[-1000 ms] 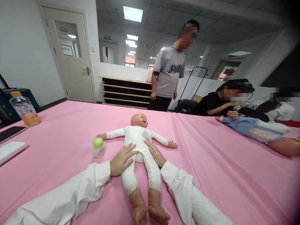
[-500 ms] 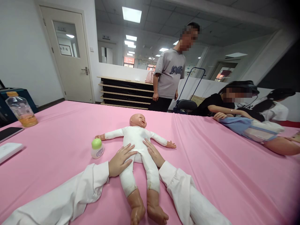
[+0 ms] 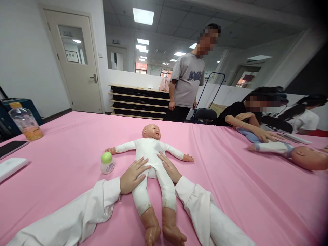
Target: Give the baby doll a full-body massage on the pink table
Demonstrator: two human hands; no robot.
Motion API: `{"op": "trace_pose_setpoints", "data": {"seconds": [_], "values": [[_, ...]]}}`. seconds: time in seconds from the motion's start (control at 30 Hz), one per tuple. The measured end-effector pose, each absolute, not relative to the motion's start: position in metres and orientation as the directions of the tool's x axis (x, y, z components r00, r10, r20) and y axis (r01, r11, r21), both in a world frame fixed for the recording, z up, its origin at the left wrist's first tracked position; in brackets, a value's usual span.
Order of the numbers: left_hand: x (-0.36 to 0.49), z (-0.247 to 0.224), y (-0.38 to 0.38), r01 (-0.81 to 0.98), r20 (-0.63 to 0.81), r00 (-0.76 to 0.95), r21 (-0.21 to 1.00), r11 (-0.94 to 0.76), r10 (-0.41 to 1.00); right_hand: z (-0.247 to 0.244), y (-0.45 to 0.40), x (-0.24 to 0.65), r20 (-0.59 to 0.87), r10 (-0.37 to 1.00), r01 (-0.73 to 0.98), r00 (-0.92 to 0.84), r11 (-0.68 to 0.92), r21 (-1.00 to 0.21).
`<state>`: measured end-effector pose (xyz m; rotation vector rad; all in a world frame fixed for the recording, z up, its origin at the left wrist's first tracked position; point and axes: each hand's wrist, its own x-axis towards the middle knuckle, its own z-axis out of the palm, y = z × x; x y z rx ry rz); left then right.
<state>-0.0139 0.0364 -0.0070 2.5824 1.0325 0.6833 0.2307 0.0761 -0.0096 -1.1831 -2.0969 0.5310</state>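
Note:
A baby doll (image 3: pixel 149 147) with a white cloth body lies on its back on the pink-covered table (image 3: pixel 71 143), its head away from me and its arms spread. My left hand (image 3: pixel 133 175) rests flat on the doll's hip at the left, fingers stretched out. On the other side, my right hand (image 3: pixel 169 167) lies along its waist, also with the fingers extended. Neither hand grips anything. Beside the doll's hand at the left stands a small bottle (image 3: pixel 107 163) with a green cap.
At the left edge are a drink bottle (image 3: pixel 26 123), a phone (image 3: pixel 11 148) and a white box-like object (image 3: pixel 11 169). A seated person (image 3: pixel 237 114) handles a second doll (image 3: pixel 307 157) at the right. Another person (image 3: pixel 188 77) stands behind the table.
My hands and the doll under them stay in the same pose. The person at the right has moved an arm across, and the second doll there has turned over.

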Motion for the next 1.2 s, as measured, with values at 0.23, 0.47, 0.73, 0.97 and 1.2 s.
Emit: {"op": "trace_pose_setpoints", "data": {"seconds": [0.23,0.47,0.73,0.97,1.2], "values": [[-0.0138,-0.0065,0.0364,0.566,0.315,0.637,0.430,-0.704,0.704,-0.0093,0.0767,0.2304,0.350,0.861,0.593,-0.368,0.507,-0.626],[-0.0143,-0.0058,0.0363,0.565,0.302,0.640,0.439,-0.699,0.707,-0.0100,0.0762,0.2309,0.348,0.860,0.586,-0.373,0.509,-0.631],[-0.0141,-0.0077,0.0376,0.567,0.325,0.637,0.415,-0.711,0.699,-0.0089,0.0747,0.2303,0.344,0.862,0.580,-0.372,0.505,-0.639],[-0.0145,-0.0073,0.0369,0.569,0.328,0.636,0.412,-0.712,0.699,-0.0118,0.0685,0.2302,0.332,0.863,0.568,-0.380,0.501,-0.653],[-0.0142,-0.0082,0.0375,0.565,0.341,0.636,0.405,-0.719,0.692,-0.0137,0.0707,0.2314,0.336,0.859,0.559,-0.386,0.507,-0.656]]}}
